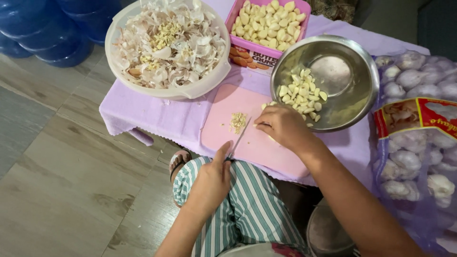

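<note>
Skins fill the white bowl [166,47] at far left; right of it a pink tray [269,24] holds peeled cloves, and a steel bowl [328,81] holds a few more. On the near pink board [252,138] the left hand [209,183] grips a knife [238,139] beside a small pile of trimmings [238,121]; the right hand [283,126] pinches a clove, mostly hidden. A net bag of garlic [416,143] lies far right.

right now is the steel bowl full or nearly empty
Nearly empty: the steel bowl holds only a small heap of peeled cloves on one side, and bare metal shows across the rest.
</note>
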